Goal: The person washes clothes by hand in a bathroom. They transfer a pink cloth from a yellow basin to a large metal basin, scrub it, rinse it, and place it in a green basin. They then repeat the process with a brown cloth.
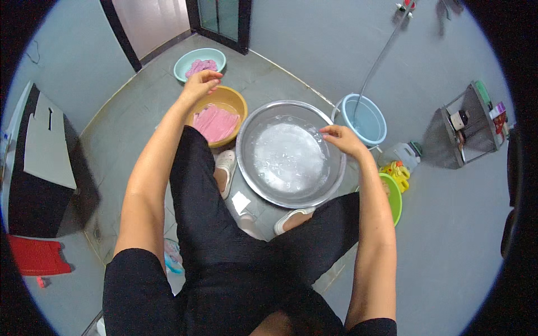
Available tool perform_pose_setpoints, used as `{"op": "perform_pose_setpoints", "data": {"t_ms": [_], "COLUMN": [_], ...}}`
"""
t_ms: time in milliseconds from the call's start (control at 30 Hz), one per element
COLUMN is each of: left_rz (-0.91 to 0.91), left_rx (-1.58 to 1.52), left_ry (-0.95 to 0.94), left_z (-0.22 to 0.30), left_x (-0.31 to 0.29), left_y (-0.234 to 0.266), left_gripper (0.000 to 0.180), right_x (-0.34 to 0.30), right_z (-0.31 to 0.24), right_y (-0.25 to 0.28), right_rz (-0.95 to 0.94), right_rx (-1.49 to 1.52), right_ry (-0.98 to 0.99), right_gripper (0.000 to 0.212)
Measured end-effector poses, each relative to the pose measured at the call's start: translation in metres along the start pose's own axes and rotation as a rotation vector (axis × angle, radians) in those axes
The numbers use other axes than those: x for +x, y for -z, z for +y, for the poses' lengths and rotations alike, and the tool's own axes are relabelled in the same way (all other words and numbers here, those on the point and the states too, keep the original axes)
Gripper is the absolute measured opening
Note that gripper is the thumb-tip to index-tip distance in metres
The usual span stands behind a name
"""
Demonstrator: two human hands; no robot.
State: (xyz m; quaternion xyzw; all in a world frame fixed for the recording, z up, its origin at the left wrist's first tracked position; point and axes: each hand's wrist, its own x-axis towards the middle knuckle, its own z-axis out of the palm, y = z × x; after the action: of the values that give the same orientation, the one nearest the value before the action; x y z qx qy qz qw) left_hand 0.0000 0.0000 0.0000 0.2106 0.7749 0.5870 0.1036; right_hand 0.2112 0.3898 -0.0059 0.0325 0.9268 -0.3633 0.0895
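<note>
A wide metal basin (245, 162) of clear water with some bubbles stands on the floor in front of my feet. Over its right rim, my right hand (341, 138) hovers with loosely bent fingers and nothing visible in them. My left hand (200, 85) is raised at the far left, fingers loosely curved and apart, holding nothing I can see. Below it sits a yellow-brown basin (240, 103) with a pink cloth (216, 124) in shallow water. Just beyond my left hand, a pale teal basin (179, 68) holds a crumpled purplish-pink cloth (202, 66), partly hidden by my fingers.
Right of the metal basin, a light blue bucket (376, 122) has a hose (370, 75) running into it. Nearby are a clear jug (402, 154), a yellow bottle (399, 175) and a green basin (397, 203). A wall rack (481, 134) juts out at right; white paper (241, 202) lies between my feet.
</note>
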Motion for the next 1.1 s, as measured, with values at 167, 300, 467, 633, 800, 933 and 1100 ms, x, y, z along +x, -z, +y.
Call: {"op": "perform_pose_setpoints", "data": {"t_ms": [167,300,467,633,800,933,1100], "left_rz": [0.096,0.081,-0.025,-0.319,-0.685,-0.121,-0.526], "left_rx": [0.136,0.050,0.150,0.439,0.484,0.559,1.020], "left_ry": [0.205,0.311,0.613,0.789,0.824,0.615,0.444], "left_z": [-0.011,-0.057,-0.145,-0.242,-0.283,-0.425,-0.402], "left_x": [-0.018,-0.001,0.029,0.052,0.104,0.097,0.057], "left_y": [0.079,0.097,0.069,0.037,-0.013,0.009,-0.135], "left_gripper": [0.024,0.022,0.024,0.035,0.049,0.060,0.070], "right_x": [0.005,0.036,0.082,0.136,0.181,0.230,0.257], "right_z": [-0.028,-0.030,-0.003,0.053,0.104,0.059,0.028], "right_y": [-0.052,-0.019,-0.004,-0.049,-0.134,-0.217,-0.279], "right_rz": [0.038,-0.004,-0.093,-0.227,-0.357,-0.357,-0.017], "right_rx": [0.226,-0.004,-0.066,-0.022,-0.110,0.256,0.359], "right_ry": [-0.017,0.004,-0.155,-0.069,0.063,0.212,0.460], "right_gripper": [0.028,0.028,0.026,0.024,0.024,0.020,0.017]}}
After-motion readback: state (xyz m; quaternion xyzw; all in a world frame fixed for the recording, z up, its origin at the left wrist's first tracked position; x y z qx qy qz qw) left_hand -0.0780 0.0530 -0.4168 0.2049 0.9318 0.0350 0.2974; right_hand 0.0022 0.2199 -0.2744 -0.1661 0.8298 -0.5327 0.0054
